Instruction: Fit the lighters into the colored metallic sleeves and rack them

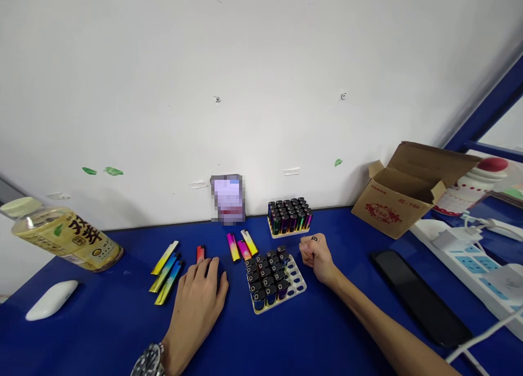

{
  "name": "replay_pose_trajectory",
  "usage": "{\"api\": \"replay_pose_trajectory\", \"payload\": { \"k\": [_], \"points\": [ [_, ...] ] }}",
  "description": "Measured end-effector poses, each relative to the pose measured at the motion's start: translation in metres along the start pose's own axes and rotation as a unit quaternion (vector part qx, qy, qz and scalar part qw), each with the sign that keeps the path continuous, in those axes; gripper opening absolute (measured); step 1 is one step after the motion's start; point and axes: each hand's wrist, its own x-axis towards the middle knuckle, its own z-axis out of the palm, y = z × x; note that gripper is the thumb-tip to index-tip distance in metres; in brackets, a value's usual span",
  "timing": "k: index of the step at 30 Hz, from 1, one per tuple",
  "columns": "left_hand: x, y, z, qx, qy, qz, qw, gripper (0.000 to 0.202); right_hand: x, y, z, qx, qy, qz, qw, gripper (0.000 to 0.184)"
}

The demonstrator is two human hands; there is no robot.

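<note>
My left hand [199,295] lies flat on the blue table [335,332], fingers stretched out toward a small red lighter [200,253] just beyond the fingertips. My right hand [317,255] is closed in a fist round a lighter whose dark top [314,238] shows above the thumb. It rests right of a white tray [297,285] partly filled with several upright lighters. A second, full tray [289,216] stands by the wall. Loose lighters lie left [166,272] and centre [242,246].
A tea bottle [65,236] and a white mouse [51,299] are at the left. An open cardboard box [404,193], a black phone [420,295] and a white power strip [469,259] sit at the right. A blurred card [227,199] leans on the wall.
</note>
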Motion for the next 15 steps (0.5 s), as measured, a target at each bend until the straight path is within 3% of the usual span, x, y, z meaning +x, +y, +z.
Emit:
{"api": "replay_pose_trajectory", "payload": {
  "k": [10,15],
  "points": [
    [-0.0008,0.0013,0.0001,-0.006,-0.003,-0.008,1.0,0.028,0.0001,0.0012,-0.0017,-0.015,-0.004,-0.004,1.0,0.04],
    [-0.0007,0.0009,-0.0001,-0.017,-0.003,-0.01,1.0,0.027,0.0014,0.0034,-0.0038,-0.013,0.01,-0.008,1.0,0.034]
  ]
}}
